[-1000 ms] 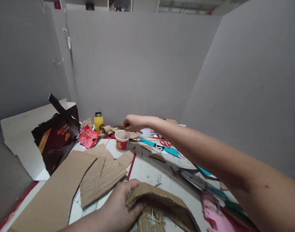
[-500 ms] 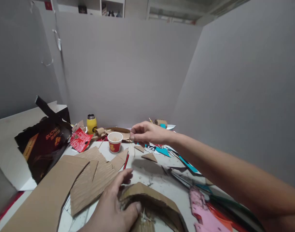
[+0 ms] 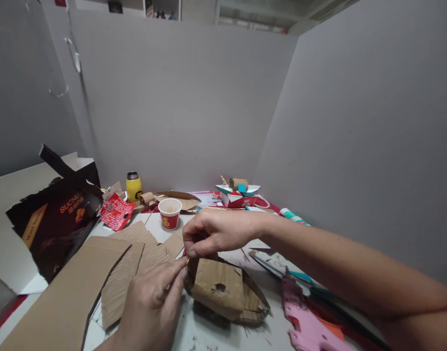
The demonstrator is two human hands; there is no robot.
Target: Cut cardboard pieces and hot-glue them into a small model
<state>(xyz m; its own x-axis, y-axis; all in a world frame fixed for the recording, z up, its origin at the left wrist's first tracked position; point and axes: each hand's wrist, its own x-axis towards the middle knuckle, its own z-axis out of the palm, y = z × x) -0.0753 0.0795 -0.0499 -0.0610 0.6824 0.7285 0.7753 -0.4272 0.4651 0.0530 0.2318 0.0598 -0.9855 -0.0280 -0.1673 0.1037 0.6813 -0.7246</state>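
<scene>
My left hand (image 3: pixel 152 295) pinches the left tip of a small brown cardboard boat (image 3: pixel 219 292) between thumb and forefinger. The boat has a raised box with a round, ragged hole in it and a pointed right end. Just above that same left tip, my right hand (image 3: pixel 221 234) is closed in a pinch. Whatever lies between its fingertips is too small and hidden to make out. Beyond the hands stands a red and white paper cup (image 3: pixel 170 222) with thin pale sticks inside.
Cut cardboard sheets (image 3: pixel 69 287) cover the left side, beside a torn dark box (image 3: pixel 58 229). A yellow bottle (image 3: pixel 134 187) and another small boat (image 3: pixel 250 190) stand at the back. On the right lie a pink glue gun (image 3: pixel 300 312) and a metal blade (image 3: pixel 267 264).
My right hand has come from beside the cup down to the boat's left tip. The boat has turned, showing its box with the hole, and my left hand now pinches its end.
</scene>
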